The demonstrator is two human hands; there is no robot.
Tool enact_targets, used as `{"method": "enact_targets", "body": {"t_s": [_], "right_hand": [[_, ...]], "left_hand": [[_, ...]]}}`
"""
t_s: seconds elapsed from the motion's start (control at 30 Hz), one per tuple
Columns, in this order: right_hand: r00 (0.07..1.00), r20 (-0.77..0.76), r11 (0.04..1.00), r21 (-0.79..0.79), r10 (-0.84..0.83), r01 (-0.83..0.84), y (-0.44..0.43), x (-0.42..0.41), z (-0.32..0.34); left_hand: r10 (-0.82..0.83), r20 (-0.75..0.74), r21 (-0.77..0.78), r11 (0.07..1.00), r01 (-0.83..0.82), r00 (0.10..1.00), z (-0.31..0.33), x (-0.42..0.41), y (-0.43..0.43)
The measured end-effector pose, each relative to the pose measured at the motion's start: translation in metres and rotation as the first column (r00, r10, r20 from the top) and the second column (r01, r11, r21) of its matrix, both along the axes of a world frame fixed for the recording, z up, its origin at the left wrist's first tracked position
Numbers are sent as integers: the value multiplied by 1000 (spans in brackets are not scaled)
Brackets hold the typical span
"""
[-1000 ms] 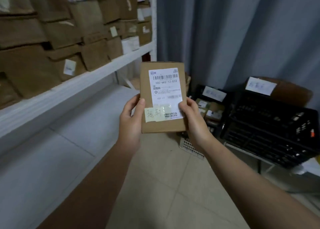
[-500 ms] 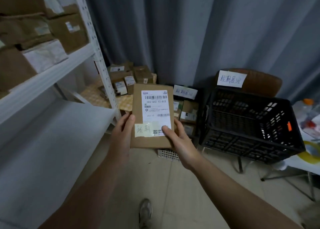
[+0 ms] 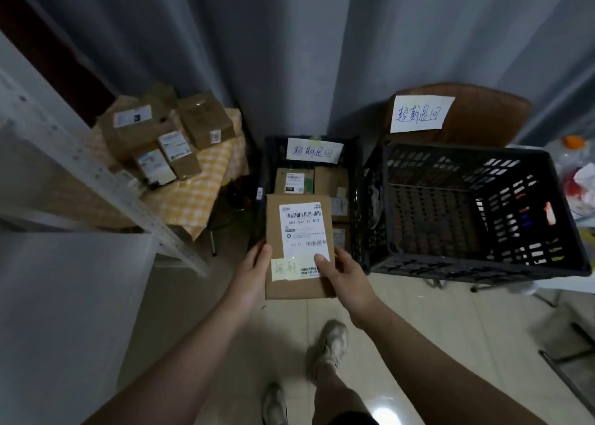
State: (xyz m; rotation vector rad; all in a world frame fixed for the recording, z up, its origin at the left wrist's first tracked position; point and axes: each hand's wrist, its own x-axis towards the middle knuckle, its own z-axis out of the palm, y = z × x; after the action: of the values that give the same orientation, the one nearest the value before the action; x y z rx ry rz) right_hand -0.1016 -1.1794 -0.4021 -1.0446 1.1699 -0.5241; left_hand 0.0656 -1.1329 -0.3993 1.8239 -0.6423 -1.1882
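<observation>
Though gripped at its lower edges as half a second ago, parcel: sits nearer the middle of the view, label side up, now in front of the left part of the low crate instead of off to its left
View: tipped further down than before; loaded shelves gone from the left, only the shelf upright remaining; both shoes now showing on the tiles
Left hand: grips the parcel's lower left edge, thumb flat on the front just above the yellow note, fingers hidden behind
Right hand: grips the lower right edge, thumb pressed on the white shipping label, fingers wrapped round the back
Low crate: black, on the floor against the curtain, handwritten sign on its far rim; holds several brown labelled packages packed close, count unclear
Big crate: black, just right of the low crate, raised on a chair; slatted floor and walls showing inside; second sign on the chair back
Checked cloth: left of the low crate, carries a heap of labelled boxes
</observation>
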Motion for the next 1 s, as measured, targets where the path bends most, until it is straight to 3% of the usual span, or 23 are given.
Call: {"method": "enact_targets", "body": {"t_s": [0.2,0.43,0.6,1.0], "right_hand": [[979,-204,1000,8,9,-8,-91,-17,-44],[826,-562,991,-80,46,-109,-171,-17,-111],[761,-647,989,-64,59,-131,-181,-4,-173],[576,-783,948,50,233,-315,-195,4,-262]], "left_hand": [[-127,6,83,989,126,992,-48,-12,-93],[-256,-31,154,954,258,966,-135,-18,-179],[-330,-103,187,920,344,938,-211,-21,-203],[-542,17,256,815,520,840,-295,-18,-227]]}}
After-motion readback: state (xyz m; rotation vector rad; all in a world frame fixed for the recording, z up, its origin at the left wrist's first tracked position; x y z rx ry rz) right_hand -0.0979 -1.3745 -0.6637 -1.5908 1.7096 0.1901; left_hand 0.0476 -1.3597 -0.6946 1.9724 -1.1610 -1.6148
